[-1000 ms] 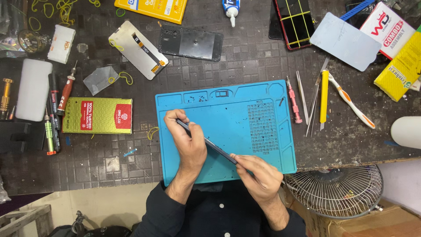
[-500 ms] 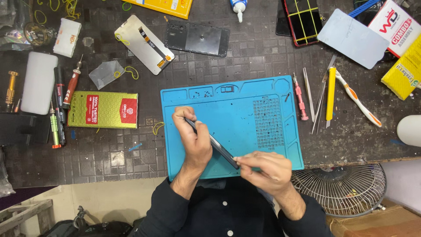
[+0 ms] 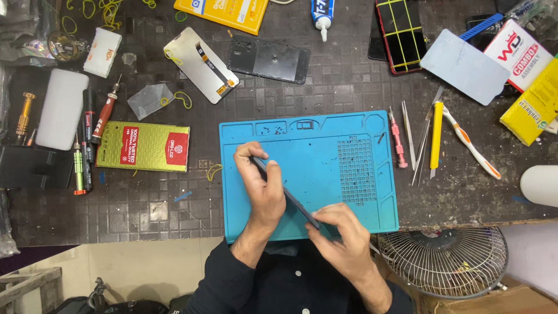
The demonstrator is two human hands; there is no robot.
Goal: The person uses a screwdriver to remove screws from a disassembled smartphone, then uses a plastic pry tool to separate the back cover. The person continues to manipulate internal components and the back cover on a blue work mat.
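Both my hands hold a thin dark phone (image 3: 289, 196) edge-on above a blue work mat (image 3: 331, 157). My left hand (image 3: 261, 186) wraps its upper end, fingers curled over the top edge. At the phone's lower end, near the mat's front edge, my right hand (image 3: 343, 238) pinches it. Most of the phone is hidden by my fingers, and only its narrow side shows between the hands.
Right of the mat lie a pink screwdriver (image 3: 397, 139), tweezers (image 3: 410, 136), a yellow tool (image 3: 436, 136) and a toothbrush (image 3: 471, 142). A green-yellow box (image 3: 144, 146) and screwdrivers (image 3: 87, 145) sit left. A phone screen (image 3: 200, 64), dark back cover (image 3: 268, 60) and glue tube (image 3: 321, 13) lie behind. A fan (image 3: 444, 259) stands below the table edge.
Both hands keep their hold on the phone over the mat. The view has drifted slightly, and my right hand has edged a little closer along the phone's lower end.
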